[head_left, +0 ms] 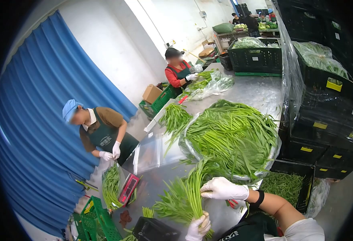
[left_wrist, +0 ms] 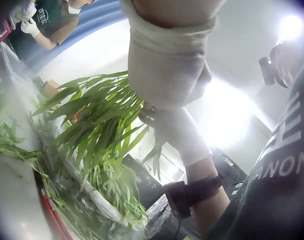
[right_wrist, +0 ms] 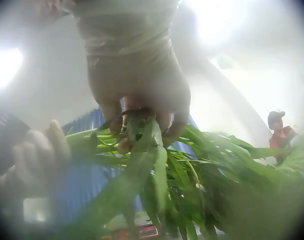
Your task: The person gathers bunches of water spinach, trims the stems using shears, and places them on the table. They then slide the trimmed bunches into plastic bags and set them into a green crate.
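A bunch of long green leafy stems (head_left: 193,188) hangs between both gloved hands above the metal table (head_left: 146,176). Its lower stem ends are gripped by my left hand (head_left: 198,227), at the bottom of the head view. My right hand (head_left: 224,188) pinches the bunch higher up, near the leaves. In the right wrist view the fingers of the right hand (right_wrist: 137,95) close round stems and a folded leaf, with leaves (right_wrist: 192,180) spreading to the right. In the left wrist view the left hand (left_wrist: 167,75) partly hides the grip; leaves (left_wrist: 102,115) fan out beyond it.
A large plastic-lined heap of greens (head_left: 232,138) lies just beyond the hands. Red-handled scissors (head_left: 233,204) are beside the right wrist. A red scale (head_left: 129,188), a black tray (head_left: 154,230) and a green crate (head_left: 98,221) stand to the left. Two people work across the table.
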Demonstrator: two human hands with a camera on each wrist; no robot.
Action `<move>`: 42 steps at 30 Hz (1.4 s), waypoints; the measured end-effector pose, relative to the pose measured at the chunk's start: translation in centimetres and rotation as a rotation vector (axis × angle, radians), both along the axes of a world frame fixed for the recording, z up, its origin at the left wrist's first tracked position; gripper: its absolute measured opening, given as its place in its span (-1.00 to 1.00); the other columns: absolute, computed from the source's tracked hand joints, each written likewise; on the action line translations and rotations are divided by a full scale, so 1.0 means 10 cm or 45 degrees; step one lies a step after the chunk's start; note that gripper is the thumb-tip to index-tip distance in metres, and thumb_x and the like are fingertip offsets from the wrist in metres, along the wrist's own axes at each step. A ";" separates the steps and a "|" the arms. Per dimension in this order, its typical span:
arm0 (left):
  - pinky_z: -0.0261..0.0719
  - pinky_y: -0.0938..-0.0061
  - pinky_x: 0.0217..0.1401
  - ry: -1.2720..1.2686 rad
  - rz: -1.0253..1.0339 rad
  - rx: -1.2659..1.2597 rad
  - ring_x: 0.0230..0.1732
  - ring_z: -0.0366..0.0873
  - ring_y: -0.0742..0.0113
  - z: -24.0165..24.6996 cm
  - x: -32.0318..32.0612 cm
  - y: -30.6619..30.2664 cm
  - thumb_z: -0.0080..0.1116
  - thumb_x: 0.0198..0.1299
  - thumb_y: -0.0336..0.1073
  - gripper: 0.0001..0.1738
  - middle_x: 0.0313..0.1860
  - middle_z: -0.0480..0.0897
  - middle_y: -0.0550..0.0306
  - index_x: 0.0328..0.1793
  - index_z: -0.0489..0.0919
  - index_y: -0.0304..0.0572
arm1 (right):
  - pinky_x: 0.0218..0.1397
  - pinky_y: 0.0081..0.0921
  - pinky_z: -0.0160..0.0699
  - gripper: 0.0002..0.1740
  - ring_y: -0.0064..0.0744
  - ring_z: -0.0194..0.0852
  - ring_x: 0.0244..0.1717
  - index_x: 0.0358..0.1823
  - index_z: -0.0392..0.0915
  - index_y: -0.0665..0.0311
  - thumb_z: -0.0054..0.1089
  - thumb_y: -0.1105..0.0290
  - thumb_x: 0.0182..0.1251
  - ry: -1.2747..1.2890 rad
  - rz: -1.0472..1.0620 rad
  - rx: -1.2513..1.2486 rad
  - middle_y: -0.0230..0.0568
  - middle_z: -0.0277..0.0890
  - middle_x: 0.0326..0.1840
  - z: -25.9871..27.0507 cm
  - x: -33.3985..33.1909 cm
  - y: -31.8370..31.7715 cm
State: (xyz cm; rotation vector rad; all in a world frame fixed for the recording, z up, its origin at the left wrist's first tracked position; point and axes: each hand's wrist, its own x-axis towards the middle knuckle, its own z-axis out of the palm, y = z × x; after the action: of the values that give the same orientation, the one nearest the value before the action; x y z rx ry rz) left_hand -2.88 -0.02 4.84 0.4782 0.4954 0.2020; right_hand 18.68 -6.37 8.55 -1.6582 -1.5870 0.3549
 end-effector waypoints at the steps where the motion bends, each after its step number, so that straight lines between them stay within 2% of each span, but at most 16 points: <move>1: 0.01 0.69 -0.79 0.053 -0.015 0.055 -0.83 0.05 0.58 0.03 0.02 -0.01 -0.03 0.34 -0.37 -0.87 -0.74 0.20 0.37 -0.06 0.46 -0.23 | -0.14 -0.22 0.46 -0.72 -0.14 0.52 -0.29 -0.21 0.66 0.16 0.11 0.15 0.26 -0.001 0.001 -0.001 -0.23 0.54 -0.40 -0.02 0.00 0.01; 9: 0.02 0.70 -0.79 0.177 -0.037 0.197 -0.84 0.05 0.61 0.00 0.06 -0.03 0.00 0.32 -0.41 -0.90 -0.75 0.22 0.39 -0.11 0.47 -0.25 | -0.27 -0.23 0.40 -0.77 -0.07 0.47 -0.37 -0.41 0.45 0.24 0.05 0.24 0.29 -0.400 0.002 0.177 -0.14 0.44 -0.51 -0.15 -0.02 0.02; 12: 0.00 0.71 -0.80 0.224 -0.031 0.230 -0.84 0.04 0.62 0.05 0.11 -0.06 0.02 0.32 -0.40 -0.91 -0.76 0.21 0.39 -0.12 0.48 -0.25 | -0.28 -0.26 0.38 -0.79 -0.08 0.47 -0.40 -0.44 0.46 0.23 0.05 0.26 0.27 -0.551 -0.121 0.026 -0.17 0.45 -0.53 -0.10 -0.10 -0.01; 16: -0.01 0.71 -0.81 0.223 -0.028 0.262 -0.85 0.04 0.62 0.10 0.17 -0.08 -0.01 0.35 -0.38 -0.89 -0.77 0.19 0.40 -0.12 0.48 -0.25 | -0.31 -0.26 0.38 -0.79 -0.09 0.48 -0.48 -0.51 0.46 0.23 0.05 0.30 0.25 -0.277 -0.183 0.165 -0.17 0.45 -0.62 -0.26 -0.09 0.01; 18: -0.02 0.70 -0.82 0.212 -0.029 0.238 -0.85 0.04 0.62 0.10 0.18 -0.08 -0.03 0.36 -0.37 -0.88 -0.77 0.19 0.40 -0.12 0.48 -0.25 | -0.33 -0.26 0.33 -0.79 -0.09 0.47 -0.51 -0.54 0.45 0.22 0.05 0.31 0.23 0.188 -0.165 0.044 -0.16 0.44 -0.65 -0.20 -0.09 -0.02; 19: -0.02 0.70 -0.81 0.202 -0.042 0.232 -0.85 0.03 0.62 0.09 0.20 -0.07 -0.04 0.37 -0.36 -0.87 -0.77 0.19 0.40 -0.12 0.48 -0.26 | -0.33 -0.26 0.33 -0.79 -0.09 0.47 -0.51 -0.54 0.45 0.22 0.05 0.31 0.23 0.188 -0.171 0.045 -0.16 0.44 -0.65 -0.21 -0.09 -0.05; 21: -0.02 0.70 -0.81 0.188 -0.060 0.227 -0.85 0.03 0.62 0.06 0.22 -0.07 -0.06 0.38 -0.35 -0.86 -0.77 0.18 0.40 -0.11 0.49 -0.26 | -0.33 -0.25 0.32 -0.79 -0.08 0.46 -0.49 -0.53 0.45 0.22 0.06 0.30 0.21 -0.333 -0.355 0.144 -0.15 0.44 -0.62 -0.26 -0.08 -0.13; 24: -0.03 0.69 -0.81 0.204 -0.141 0.207 -0.85 0.02 0.63 0.02 0.27 -0.15 -0.07 0.39 -0.34 -0.84 -0.77 0.17 0.41 -0.09 0.49 -0.26 | -0.31 -0.26 0.32 -0.80 -0.09 0.44 -0.47 -0.53 0.45 0.22 0.09 0.29 0.18 -0.474 -0.459 0.144 -0.13 0.43 -0.58 -0.24 -0.08 -0.38; 30: -0.07 0.66 -0.80 0.172 -0.468 0.199 -0.84 0.01 0.62 0.02 0.52 -0.44 -0.04 0.38 -0.30 -0.83 -0.77 0.17 0.43 -0.05 0.50 -0.22 | -0.35 -0.23 0.31 -0.80 -0.04 0.39 -0.49 -0.58 0.41 0.20 0.11 0.32 0.14 -0.302 -0.682 0.161 -0.14 0.39 -0.58 -0.39 0.02 -0.92; 32: 0.06 0.72 -0.72 -0.067 -0.638 -0.091 -0.76 0.10 0.65 -0.08 0.51 -0.42 0.06 0.33 -0.34 -0.79 -0.69 0.36 0.35 -0.01 0.49 -0.30 | -0.36 -0.21 0.29 -0.79 -0.06 0.37 -0.48 -0.59 0.39 0.22 0.07 0.35 0.17 -0.475 -0.815 0.195 -0.11 0.37 -0.58 -0.41 0.07 -1.10; 34: -0.05 0.66 -0.80 0.152 -0.586 0.292 -0.84 0.02 0.62 -0.10 0.40 -0.45 -0.03 0.38 -0.29 -0.83 -0.77 0.17 0.43 -0.07 0.50 -0.21 | -0.38 -0.20 0.28 -0.77 -0.08 0.36 -0.46 -0.59 0.37 0.24 0.00 0.38 0.22 -0.524 -1.436 0.191 -0.08 0.35 -0.58 -0.70 0.65 -1.49; 35: -0.01 0.65 -0.78 0.171 -0.535 0.205 -0.83 0.02 0.61 -0.18 0.28 -0.39 -0.05 0.39 -0.29 -0.84 -0.78 0.16 0.42 -0.09 0.50 -0.19 | -0.39 -0.21 0.28 -0.75 -0.10 0.36 -0.45 -0.59 0.38 0.23 -0.06 0.38 0.28 -0.209 -1.713 0.292 -0.07 0.35 -0.56 -0.61 0.90 -1.77; 36: -0.01 0.65 -0.78 0.172 -0.549 0.200 -0.83 0.02 0.61 -0.23 0.22 -0.31 -0.05 0.39 -0.29 -0.84 -0.78 0.16 0.42 -0.09 0.50 -0.19 | -0.38 -0.22 0.29 -0.75 -0.09 0.35 -0.45 -0.57 0.41 0.23 -0.05 0.38 0.29 -0.404 -1.804 0.237 -0.09 0.37 -0.55 -0.60 1.08 -2.09; 38: 0.03 0.65 -0.76 -0.106 -0.420 -0.104 -0.82 0.00 0.59 -0.33 0.21 -0.18 -0.08 0.40 -0.29 -0.84 -0.77 0.15 0.41 -0.09 0.49 -0.18 | -0.23 -0.15 0.37 -0.84 -0.13 0.45 -0.32 -0.45 0.52 0.23 0.15 0.30 0.16 -0.945 -1.684 -0.531 -0.12 0.48 -0.45 -1.16 1.31 -2.70; 40: 0.03 0.65 -0.75 -0.232 -0.417 -0.146 -0.81 -0.02 0.58 -0.36 0.30 -0.13 -0.12 0.41 -0.28 -0.83 -0.77 0.14 0.40 -0.08 0.48 -0.17 | -0.15 -0.16 0.41 -0.70 -0.13 0.49 -0.23 -0.33 0.57 0.27 0.29 0.19 0.01 -1.418 -1.520 -0.667 -0.12 0.52 -0.39 -0.95 0.97 -2.64; 42: 0.03 0.65 -0.75 -0.443 -0.418 -0.280 -0.82 -0.02 0.57 -0.36 0.42 -0.13 -0.14 0.42 -0.28 -0.82 -0.77 0.15 0.40 -0.08 0.46 -0.18 | -0.05 -0.22 0.45 -0.56 -0.15 0.50 -0.23 -0.26 0.58 0.28 0.36 0.12 -0.10 -0.642 -1.147 -0.338 -0.08 0.52 -0.36 -0.69 0.67 -2.28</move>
State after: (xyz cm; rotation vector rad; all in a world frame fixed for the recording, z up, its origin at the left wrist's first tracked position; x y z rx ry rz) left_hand 1.30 -1.29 1.23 0.2939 0.0917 -0.0859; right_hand 25.37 -29.12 1.68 -2.6067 -0.9567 -0.3644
